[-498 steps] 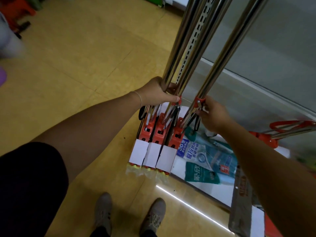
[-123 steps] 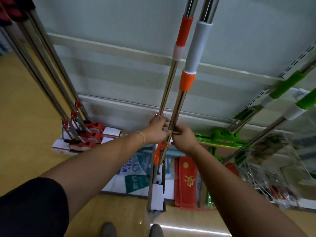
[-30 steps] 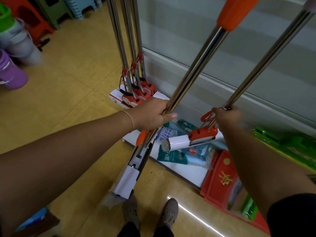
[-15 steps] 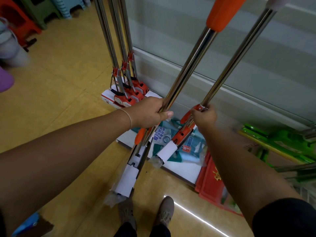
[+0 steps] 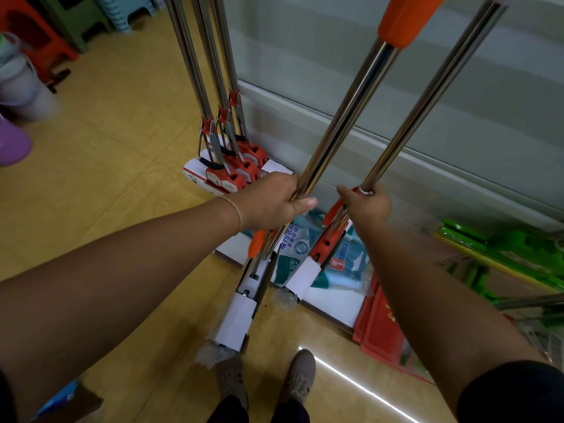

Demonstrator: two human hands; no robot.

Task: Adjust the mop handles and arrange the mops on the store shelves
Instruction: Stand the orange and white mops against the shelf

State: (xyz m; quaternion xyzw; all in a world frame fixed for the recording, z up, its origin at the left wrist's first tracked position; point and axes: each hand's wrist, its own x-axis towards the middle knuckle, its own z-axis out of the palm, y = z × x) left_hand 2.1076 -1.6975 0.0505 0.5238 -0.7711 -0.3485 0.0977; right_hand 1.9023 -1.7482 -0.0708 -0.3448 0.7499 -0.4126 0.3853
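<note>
I hold two steel-handled mops, one in each hand. My left hand (image 5: 274, 199) grips the shaft of the left mop (image 5: 345, 117), which has an orange sleeve higher up; its head in a white card wrap (image 5: 235, 322) points at the floor near my shoes. My right hand (image 5: 366, 204) grips the right mop's shaft (image 5: 427, 96) just above its orange lever, and that white-wrapped head (image 5: 305, 276) hangs over the low shelf base. Three more mops (image 5: 225, 166) with red heads stand upright at the left against the shelf panel.
The white shelf base (image 5: 335, 300) holds packaged cloths and a red packet (image 5: 381, 325). Green mops (image 5: 503, 248) lie on the shelf at the right. Plastic stools (image 5: 45, 35) and buckets (image 5: 18, 87) stand on the yellow floor at the far left.
The right mop's head has swung down from nearly level to pointing at the shelf base, close beside the left mop. Both hands keep their grip.
</note>
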